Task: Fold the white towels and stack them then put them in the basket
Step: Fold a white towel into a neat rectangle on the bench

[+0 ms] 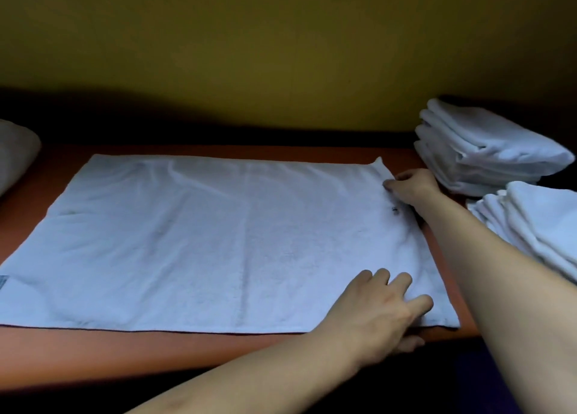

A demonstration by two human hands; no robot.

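A white towel lies spread flat across the orange-brown table. My right hand pinches the towel's right edge near its far right corner. My left hand grips the near right corner, fingers on top of the cloth and thumb under the edge. A stack of folded white towels stands at the far right of the table. A second pile of folded white towels lies just in front of it. No basket shows in this view.
A yellow-green wall rises behind the table. Some pale cloth or a cushion sits at the far left edge. The table's front edge runs close under my forearms, with darkness below.
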